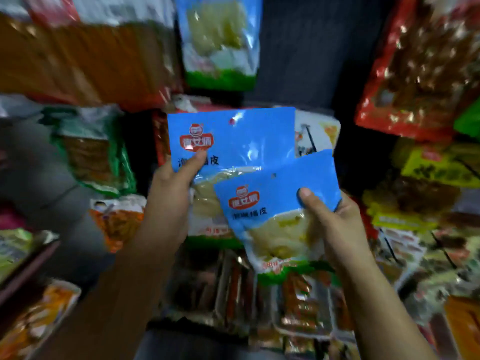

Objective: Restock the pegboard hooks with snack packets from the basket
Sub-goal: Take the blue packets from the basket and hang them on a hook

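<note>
Left hand grips one blue packet, right hand another; recommend aligning each punched hole squarely on its hook.

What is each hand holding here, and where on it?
Left hand grips one blue packet by its left edge; right hand grips another by its right edge.

The left hand grips a blue snack packet by its left edge, thumb laid across the front below the red logo, while the right hand pinches a second, matching blue packet at its right edge, tilted and overlapping the first one's lower right corner. Above them a third blue packet hangs against the dark pegboard, flanked by an orange packet on the left and a red packet on the right. More packets, too blurred to tell apart, crowd below the hands.
</note>
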